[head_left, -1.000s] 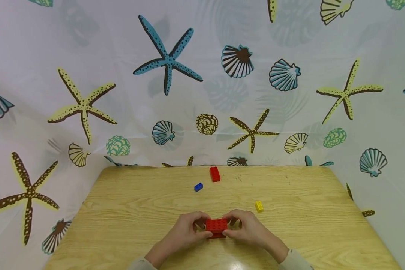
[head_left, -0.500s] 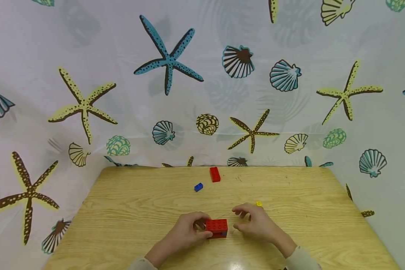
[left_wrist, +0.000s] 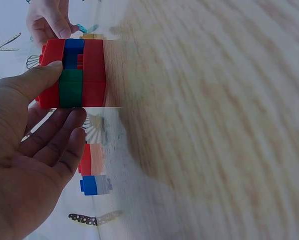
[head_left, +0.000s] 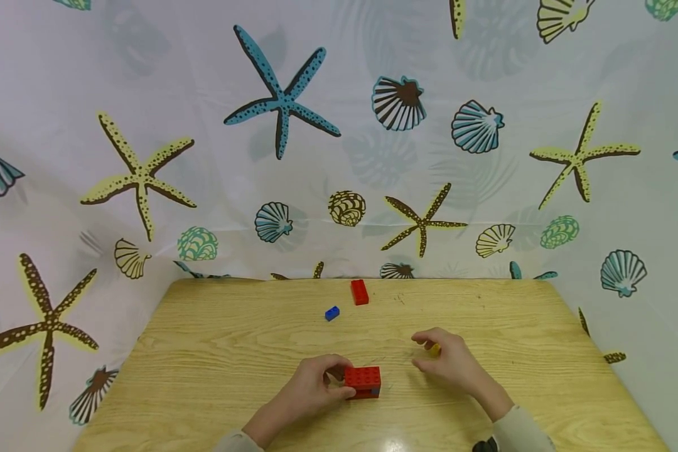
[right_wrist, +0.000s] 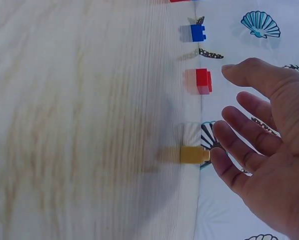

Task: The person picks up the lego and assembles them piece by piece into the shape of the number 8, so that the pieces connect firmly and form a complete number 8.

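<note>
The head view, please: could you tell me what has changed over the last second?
The right hand let go of the red brick stack and moved away to its own right and slightly forward, to the small yellow brick; its fingers are near the brick, contact unclear. The left hand kept its grip on the stack. The blue brick and the loose red brick stayed put.

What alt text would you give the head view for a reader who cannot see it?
A person's left hand grips a red-topped brick stack on a wooden table, while the right hand reaches over a small yellow brick beside it. Farther back lie a blue brick and a red brick, before a starfish-and-shell curtain.
</note>
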Demonstrator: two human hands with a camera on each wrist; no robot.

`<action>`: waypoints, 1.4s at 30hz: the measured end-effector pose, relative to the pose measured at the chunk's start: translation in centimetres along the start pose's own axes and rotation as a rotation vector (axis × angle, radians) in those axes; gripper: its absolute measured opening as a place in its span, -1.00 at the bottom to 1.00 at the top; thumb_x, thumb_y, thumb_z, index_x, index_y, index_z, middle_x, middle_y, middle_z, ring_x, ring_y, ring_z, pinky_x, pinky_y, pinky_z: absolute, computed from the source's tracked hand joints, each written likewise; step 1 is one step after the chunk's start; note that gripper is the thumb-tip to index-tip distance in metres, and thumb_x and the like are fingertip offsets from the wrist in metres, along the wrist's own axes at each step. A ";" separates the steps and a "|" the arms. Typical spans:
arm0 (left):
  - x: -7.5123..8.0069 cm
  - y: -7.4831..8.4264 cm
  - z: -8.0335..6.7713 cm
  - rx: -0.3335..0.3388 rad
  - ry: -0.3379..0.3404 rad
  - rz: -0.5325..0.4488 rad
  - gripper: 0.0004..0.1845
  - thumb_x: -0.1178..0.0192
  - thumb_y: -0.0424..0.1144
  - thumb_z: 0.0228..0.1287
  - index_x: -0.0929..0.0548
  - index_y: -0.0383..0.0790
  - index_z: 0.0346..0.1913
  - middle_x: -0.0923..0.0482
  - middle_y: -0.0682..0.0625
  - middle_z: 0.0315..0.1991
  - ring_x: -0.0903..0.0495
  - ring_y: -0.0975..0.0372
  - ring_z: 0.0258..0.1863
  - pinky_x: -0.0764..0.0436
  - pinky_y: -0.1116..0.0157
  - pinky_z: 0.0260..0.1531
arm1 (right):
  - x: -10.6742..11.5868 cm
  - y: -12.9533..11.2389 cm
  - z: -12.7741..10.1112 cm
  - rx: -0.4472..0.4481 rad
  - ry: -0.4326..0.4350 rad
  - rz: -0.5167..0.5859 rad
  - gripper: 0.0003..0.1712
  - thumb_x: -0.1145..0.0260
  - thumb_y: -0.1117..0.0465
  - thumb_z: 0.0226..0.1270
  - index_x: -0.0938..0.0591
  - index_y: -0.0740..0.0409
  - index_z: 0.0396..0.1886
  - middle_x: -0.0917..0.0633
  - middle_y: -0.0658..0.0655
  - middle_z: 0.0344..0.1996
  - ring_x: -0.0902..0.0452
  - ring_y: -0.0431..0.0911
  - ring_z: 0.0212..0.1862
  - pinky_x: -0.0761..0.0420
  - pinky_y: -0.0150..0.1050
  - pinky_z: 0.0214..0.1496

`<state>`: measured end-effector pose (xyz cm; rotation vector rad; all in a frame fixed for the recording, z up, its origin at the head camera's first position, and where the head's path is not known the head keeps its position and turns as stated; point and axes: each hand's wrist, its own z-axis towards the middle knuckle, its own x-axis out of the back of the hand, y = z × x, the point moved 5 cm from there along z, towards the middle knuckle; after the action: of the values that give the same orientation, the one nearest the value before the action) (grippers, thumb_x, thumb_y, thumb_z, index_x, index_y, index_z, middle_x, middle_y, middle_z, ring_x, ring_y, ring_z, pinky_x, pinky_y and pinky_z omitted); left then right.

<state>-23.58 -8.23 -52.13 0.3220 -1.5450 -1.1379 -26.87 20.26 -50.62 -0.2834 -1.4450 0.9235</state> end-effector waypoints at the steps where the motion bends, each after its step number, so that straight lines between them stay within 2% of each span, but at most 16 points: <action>1: 0.0 -0.1 0.0 0.003 -0.001 0.001 -0.64 -0.51 -0.09 0.31 -0.74 -0.12 0.08 -0.77 0.06 -0.12 -0.73 0.15 -0.17 -0.58 0.42 -0.27 | 0.2 0.1 0.0 -0.005 0.007 -0.008 -0.54 -0.56 0.21 0.29 -0.72 0.23 0.16 -0.76 0.21 0.02 -0.66 0.09 -0.01 -0.66 -0.20 -0.06; 5: 0.1 -0.3 0.0 0.008 -0.001 -0.002 -0.66 -0.50 -0.09 0.32 -0.74 -0.09 0.08 -0.77 0.09 -0.12 -0.73 0.18 -0.17 -0.59 0.41 -0.26 | 0.8 0.6 0.1 -0.018 0.015 -0.028 -0.54 -0.56 0.22 0.29 -0.72 0.23 0.16 -0.75 0.20 0.01 -0.65 0.09 -0.01 -0.63 -0.20 -0.08; 10: 0.1 -0.3 0.0 0.001 -0.003 -0.002 -0.66 -0.51 -0.09 0.31 -0.74 -0.10 0.07 -0.77 0.08 -0.12 -0.73 0.17 -0.17 -0.59 0.41 -0.26 | 1.2 1.4 0.1 -0.045 0.013 -0.028 -0.53 -0.57 0.23 0.28 -0.72 0.24 0.16 -0.74 0.21 0.02 -0.66 0.11 0.02 -0.65 -0.04 -0.01; 17: 0.1 -0.2 0.0 0.011 -0.009 -0.001 -0.66 -0.51 -0.08 0.31 -0.74 -0.09 0.07 -0.76 0.09 -0.12 -0.73 0.17 -0.16 -0.63 0.36 -0.24 | 1.6 2.3 0.1 -0.067 0.010 -0.046 -0.53 -0.55 0.21 0.31 -0.71 0.24 0.17 -0.73 0.22 0.06 -0.64 0.08 0.03 -0.63 -0.08 -0.03; 25: 0.0 -0.3 0.1 0.009 -0.015 -0.006 -0.66 -0.50 -0.07 0.32 -0.74 -0.08 0.07 -0.76 0.09 -0.11 -0.73 0.16 -0.15 -0.64 0.34 -0.23 | 1.6 3.1 0.0 -0.093 0.006 -0.036 -0.52 -0.55 0.23 0.31 -0.70 0.25 0.20 -0.72 0.22 0.11 -0.63 0.06 0.02 -0.66 0.08 0.07; 31: 0.1 -0.3 0.1 0.009 -0.019 -0.014 -0.66 -0.50 -0.07 0.32 -0.74 -0.08 0.07 -0.76 0.08 -0.11 -0.74 0.15 -0.15 -0.65 0.34 -0.22 | 1.8 3.4 -0.1 -0.104 -0.010 -0.024 -0.48 -0.55 0.21 0.32 -0.69 0.28 0.23 -0.72 0.22 0.08 -0.64 0.07 0.02 -0.68 0.06 0.06; 42: -0.1 -0.5 0.1 -0.004 -0.015 -0.006 -0.66 -0.50 -0.07 0.32 -0.74 -0.08 0.06 -0.76 0.09 -0.11 -0.74 0.17 -0.15 -0.67 0.32 -0.21 | 1.6 4.4 -0.1 -0.114 -0.026 -0.039 -0.44 -0.54 0.25 0.31 -0.66 0.30 0.27 -0.72 0.18 0.00 -0.62 0.00 -0.02 -0.66 -0.15 -0.02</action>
<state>-23.86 -8.35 -52.55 0.3165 -1.5558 -1.1501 -28.63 24.20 -52.44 -0.3277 -1.5246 0.8171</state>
